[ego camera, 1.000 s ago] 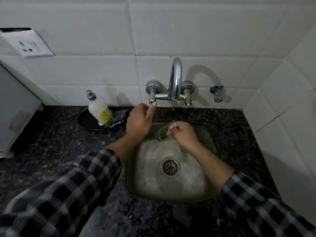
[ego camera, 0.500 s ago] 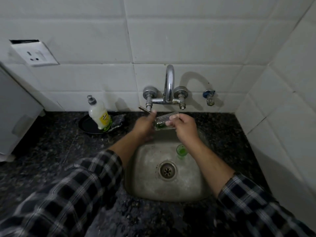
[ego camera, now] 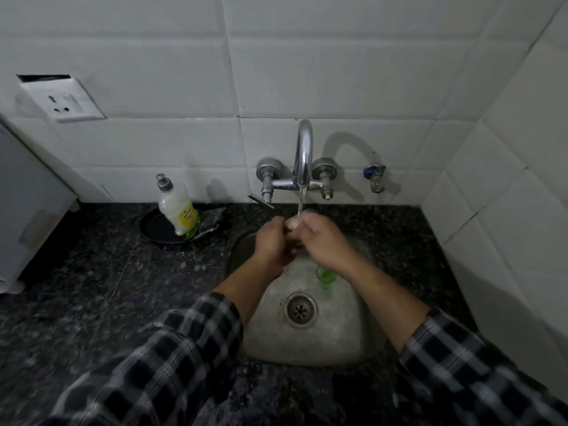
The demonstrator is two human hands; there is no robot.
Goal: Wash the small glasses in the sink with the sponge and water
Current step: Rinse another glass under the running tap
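Right hand (ego camera: 322, 238) fingers curl round a blurred small glass (ego camera: 293, 223) under the tap (ego camera: 302, 155) stream, above the sink (ego camera: 307, 348). Left hand (ego camera: 272, 245) fingers are curled against it, can't tell if gripping. Green glass (ego camera: 325, 276) stands upright in the sink beside the right forearm.

glass (ego camera: 325, 276) in sink (ego camera: 307, 345) right of drain (ego camera: 300, 309) | bottle (ego camera: 178, 210) left of tap (ego camera: 302, 155)

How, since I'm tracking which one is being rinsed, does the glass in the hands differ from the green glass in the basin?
The held glass is up under the running water stream; the green glass stands upright on the floor of the sink, outside it. The left hand and right hand both grip the held glass; no hand holds the green glass. The hands hide most of the held glass; the green glass shows plainly. Both are small.
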